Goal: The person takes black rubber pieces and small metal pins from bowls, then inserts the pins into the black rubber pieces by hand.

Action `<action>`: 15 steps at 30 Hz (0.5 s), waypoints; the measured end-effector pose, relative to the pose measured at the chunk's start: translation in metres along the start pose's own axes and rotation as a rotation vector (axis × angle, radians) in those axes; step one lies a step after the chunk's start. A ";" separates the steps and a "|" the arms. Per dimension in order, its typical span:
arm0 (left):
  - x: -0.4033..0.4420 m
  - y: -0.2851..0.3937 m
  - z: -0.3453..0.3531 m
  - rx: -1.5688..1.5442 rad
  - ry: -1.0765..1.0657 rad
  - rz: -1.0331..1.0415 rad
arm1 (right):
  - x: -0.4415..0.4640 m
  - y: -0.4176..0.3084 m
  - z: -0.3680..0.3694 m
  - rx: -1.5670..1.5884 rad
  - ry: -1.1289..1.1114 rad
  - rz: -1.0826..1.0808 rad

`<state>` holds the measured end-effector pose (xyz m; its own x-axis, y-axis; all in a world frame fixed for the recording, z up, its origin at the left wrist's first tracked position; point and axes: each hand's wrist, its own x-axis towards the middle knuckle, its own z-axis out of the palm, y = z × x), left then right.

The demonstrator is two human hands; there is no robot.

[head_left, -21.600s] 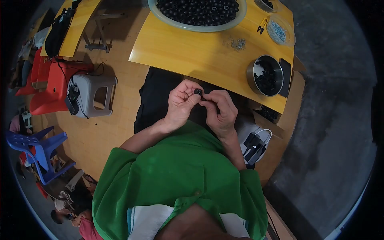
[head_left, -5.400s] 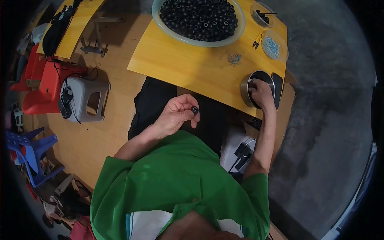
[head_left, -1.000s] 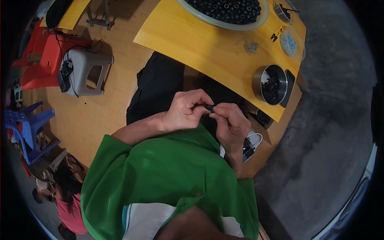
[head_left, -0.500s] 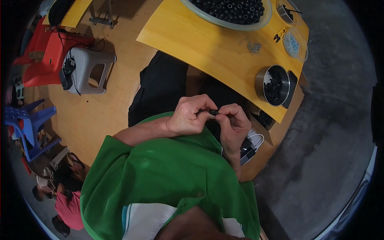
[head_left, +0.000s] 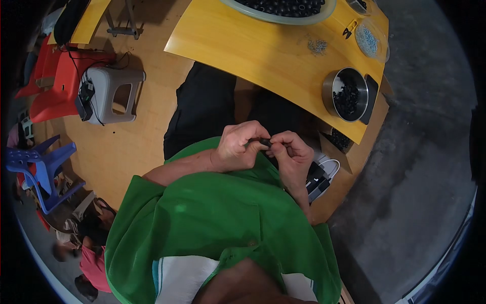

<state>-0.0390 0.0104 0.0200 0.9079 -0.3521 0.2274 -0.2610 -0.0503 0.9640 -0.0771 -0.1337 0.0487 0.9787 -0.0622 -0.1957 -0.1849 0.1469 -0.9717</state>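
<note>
In front of my green shirt, both my hands meet over a small black piece, mostly covered by fingers. My left hand pinches one end of it between thumb and forefinger. The other end sits in the closed fingertips of my right hand. Its exact kind is too small to make out. Nearest on the table stands a steel bowl containing small black pieces.
The yellow table carries a large basin of black ring-like parts, a scatter of tiny pins, yellow snips and a clear dish. A grey stool and blue chair stand left; people sit lower left.
The view has shifted slightly, so the table sits higher. My hands stay together, with the right fingertips now a little further over the black piece.
</note>
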 end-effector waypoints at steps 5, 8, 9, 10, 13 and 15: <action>-0.003 -0.009 0.006 -0.050 -0.011 0.010 | -0.004 0.013 -0.003 0.020 0.046 -0.009; -0.006 -0.011 0.007 -0.089 -0.028 -0.031 | -0.007 0.021 -0.002 0.170 0.023 0.021; -0.005 -0.010 0.006 -0.078 -0.030 -0.047 | -0.008 0.022 -0.001 0.221 0.035 0.059; -0.002 -0.009 0.005 -0.076 -0.030 -0.050 | -0.008 0.024 -0.001 0.273 0.045 0.098; 0.005 -0.009 0.003 0.034 -0.056 0.129 | -0.010 0.025 0.000 0.219 0.000 0.134; 0.004 -0.010 0.005 -0.012 -0.053 0.133 | -0.009 0.034 -0.004 0.189 -0.088 0.073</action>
<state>-0.0341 0.0052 0.0105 0.8467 -0.4038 0.3465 -0.3741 0.0112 0.9273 -0.0922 -0.1321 0.0170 0.9689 0.0409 -0.2442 -0.2438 0.3310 -0.9116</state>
